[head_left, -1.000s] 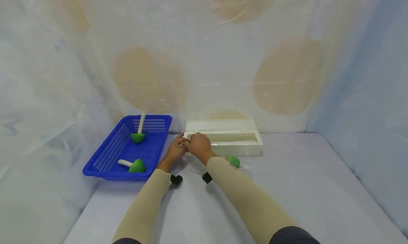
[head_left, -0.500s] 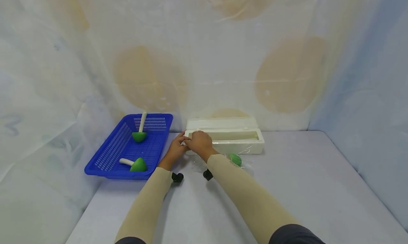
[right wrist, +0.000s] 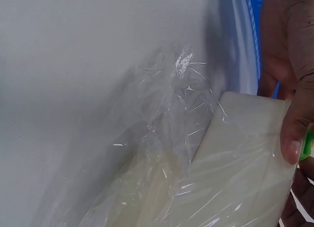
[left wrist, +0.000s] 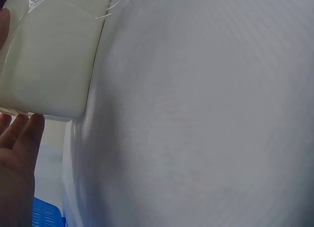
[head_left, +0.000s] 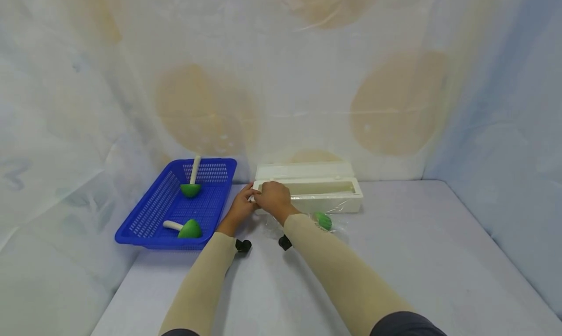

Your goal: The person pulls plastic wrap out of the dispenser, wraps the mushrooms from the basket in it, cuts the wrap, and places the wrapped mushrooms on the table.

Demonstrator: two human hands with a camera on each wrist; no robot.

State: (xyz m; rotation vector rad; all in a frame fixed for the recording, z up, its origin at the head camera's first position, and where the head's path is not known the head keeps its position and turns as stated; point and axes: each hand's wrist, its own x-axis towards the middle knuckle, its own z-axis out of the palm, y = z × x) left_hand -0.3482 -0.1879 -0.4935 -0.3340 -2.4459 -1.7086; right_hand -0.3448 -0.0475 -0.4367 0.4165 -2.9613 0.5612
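A long white cling film dispenser (head_left: 327, 204) stands at the back of the table with its lid (head_left: 305, 170) raised. My left hand (head_left: 241, 207) grips its left end, fingers (left wrist: 29, 136) against the end wall and thumb (right wrist: 294, 133) at the front top edge. Beside it, my right hand (head_left: 274, 198) curls over the front rim, its fingertips largely hidden. Clear cling film (right wrist: 184, 99) hangs crumpled down the front onto the table. Close to my right sleeve, a green ridged thing (head_left: 324, 221) lies under the film, partly covered by the sleeve.
At the left stands a blue perforated basket (head_left: 131, 231). In it are two green-bowled ladles with white handles, one ladle (head_left: 190, 189) leaning at the back and another ladle (head_left: 190, 228) lying near the front. Patterned sheeting (head_left: 303, 82) hangs behind the white table (head_left: 421, 258).
Both hands stay at the dispenser's left end with barely any movement. The whole view shifts slightly as the head camera moves.
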